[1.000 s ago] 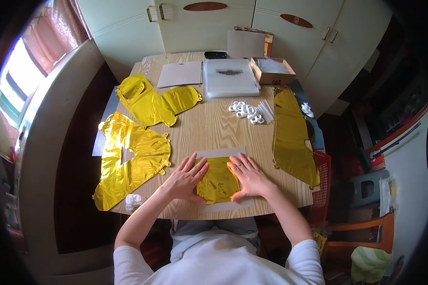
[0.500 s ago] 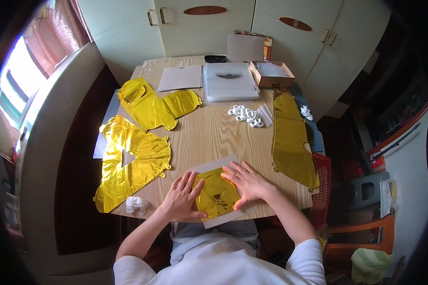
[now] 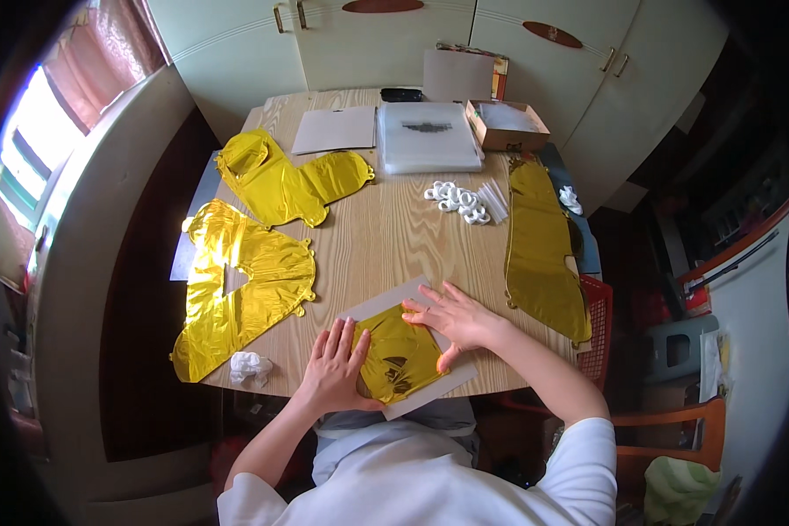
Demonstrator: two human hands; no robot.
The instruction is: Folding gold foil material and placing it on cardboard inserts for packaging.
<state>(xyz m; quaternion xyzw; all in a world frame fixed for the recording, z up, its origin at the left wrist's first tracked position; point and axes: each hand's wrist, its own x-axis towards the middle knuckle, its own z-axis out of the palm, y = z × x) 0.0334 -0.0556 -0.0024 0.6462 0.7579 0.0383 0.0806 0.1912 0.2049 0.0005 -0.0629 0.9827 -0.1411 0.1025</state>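
Observation:
A folded piece of gold foil balloon lies on a pale grey card at the table's near edge, tilted slightly. My left hand rests flat along the foil's left side, fingers stretched and thumb low by the near corner. On the opposite side my right hand spreads its fingers over the far edge, its thumb touching the foil's right edge. Dark creases or markings show on the foil near my body. Bare card is visible along the far and right sides.
Flat gold foil balloons lie at the far left, near left and right. White ribbon rolls, thin clear straws, a stack of clear bags, grey cards, an open box and crumpled white tissue surround the middle.
My right hand has shifted slightly away from me and leftward over the foil. The foil's right edge has moved inward, baring more card there. My left hand stays pressed on the left side.

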